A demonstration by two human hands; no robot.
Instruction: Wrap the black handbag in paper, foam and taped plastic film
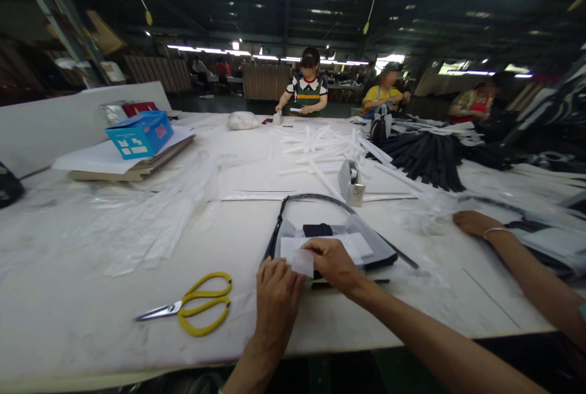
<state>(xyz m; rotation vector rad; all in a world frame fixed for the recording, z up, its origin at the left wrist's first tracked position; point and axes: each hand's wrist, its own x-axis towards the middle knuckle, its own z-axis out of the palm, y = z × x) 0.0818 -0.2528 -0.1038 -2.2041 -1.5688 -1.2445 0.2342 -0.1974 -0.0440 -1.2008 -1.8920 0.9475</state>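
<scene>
A black handbag with a long strap lies flat in front of me, partly covered by white wrapping sheets. My right hand pinches a small translucent sheet over the bag's near left part. Beside it, my left hand bends its fingers together at the bag's left corner; what lies under them is hidden. Yellow-handled scissors rest on the table to the left of my left hand, blades pointing left. Beyond the strap stands a tape dispenser.
Another person's hand reaches in at the right over a second wrapped bag. White strips and black strips are piled farther back. A blue box sits on boards at left. Co-workers are across the table.
</scene>
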